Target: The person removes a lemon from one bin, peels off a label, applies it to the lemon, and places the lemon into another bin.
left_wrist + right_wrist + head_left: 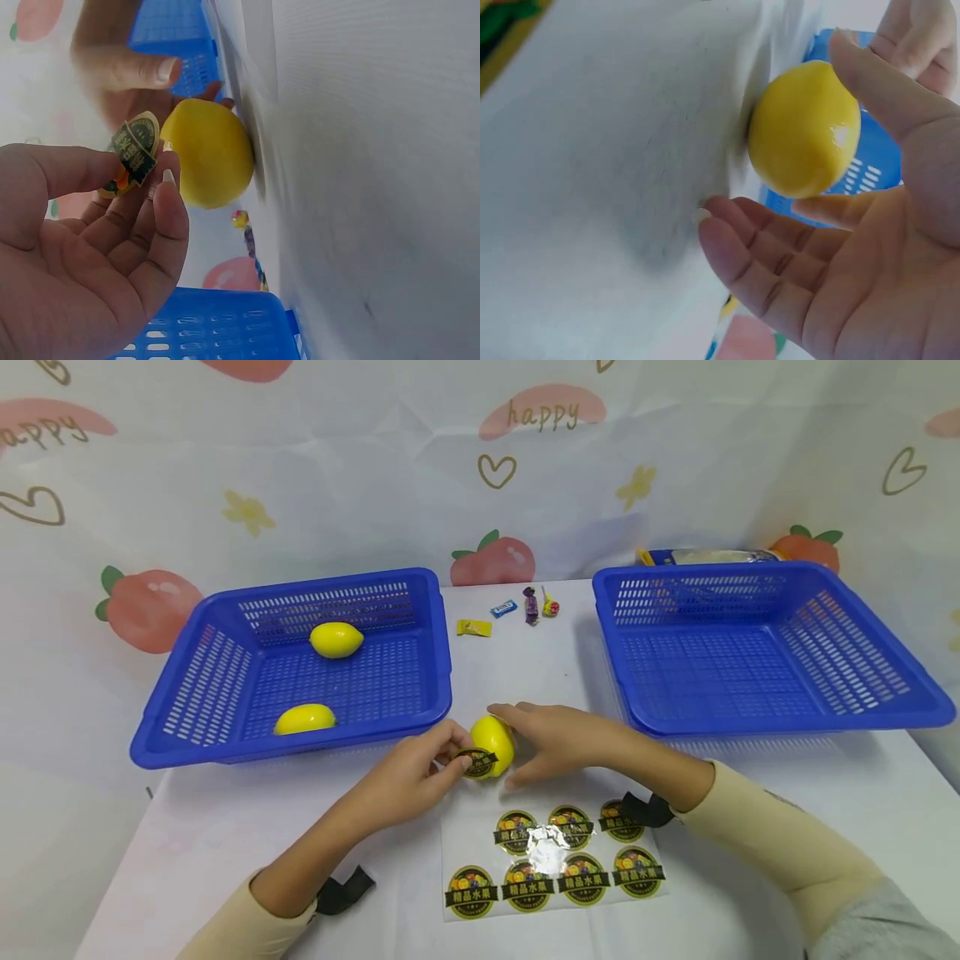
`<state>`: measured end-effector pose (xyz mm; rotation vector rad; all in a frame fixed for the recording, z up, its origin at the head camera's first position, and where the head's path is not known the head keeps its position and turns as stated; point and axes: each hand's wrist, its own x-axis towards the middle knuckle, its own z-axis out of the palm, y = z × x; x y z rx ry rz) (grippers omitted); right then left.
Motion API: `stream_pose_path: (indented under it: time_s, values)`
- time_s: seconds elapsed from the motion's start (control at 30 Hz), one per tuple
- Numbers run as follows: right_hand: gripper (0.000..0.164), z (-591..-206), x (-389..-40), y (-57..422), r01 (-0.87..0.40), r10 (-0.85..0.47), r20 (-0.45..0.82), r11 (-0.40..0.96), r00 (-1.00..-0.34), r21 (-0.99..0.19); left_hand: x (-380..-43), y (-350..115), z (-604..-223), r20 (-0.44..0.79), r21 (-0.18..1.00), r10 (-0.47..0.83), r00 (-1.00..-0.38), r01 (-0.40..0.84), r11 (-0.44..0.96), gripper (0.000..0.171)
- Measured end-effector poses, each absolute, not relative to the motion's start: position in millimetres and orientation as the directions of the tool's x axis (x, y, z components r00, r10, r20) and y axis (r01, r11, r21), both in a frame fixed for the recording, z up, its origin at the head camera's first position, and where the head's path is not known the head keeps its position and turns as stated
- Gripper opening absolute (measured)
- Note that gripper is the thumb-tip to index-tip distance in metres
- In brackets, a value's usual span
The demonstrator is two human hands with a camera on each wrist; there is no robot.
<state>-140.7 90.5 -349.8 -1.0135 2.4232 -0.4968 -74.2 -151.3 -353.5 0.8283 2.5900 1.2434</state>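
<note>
A yellow lemon (492, 739) sits on the white table between the two hands. My left hand (411, 777) pinches a round black-and-gold fruit sticker (139, 144) between thumb and fingers, right in front of the lemon's near left side. Around the lemon's right side, my right hand (566, 742) spreads its thumb and relaxed fingers. The right wrist view shows its thumb and one finger right at the lemon's skin, the other fingers away from it. Just below the hands lies a clear sheet (465, 852) bearing several more of these stickers.
At the left stands a blue basket (442, 652) with two lemons inside. Another blue basket (750, 727) is at the right, a packet (712, 557) behind it. Small wrapped candies (474, 627) and a lollipop (551, 607) lie at the back between the baskets.
</note>
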Motion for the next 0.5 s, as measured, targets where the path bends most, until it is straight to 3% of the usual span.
stream_pose_path:
  time_s: [0.5]
  values:
    - [0.074,-358.9,-144.5,78.8,-0.604,-0.782,-0.132,0.566,-0.61,-0.561,-77.6,-150.6,-356.7,0.099,0.805,0.527,-0.844,0.379,0.456,0.014]
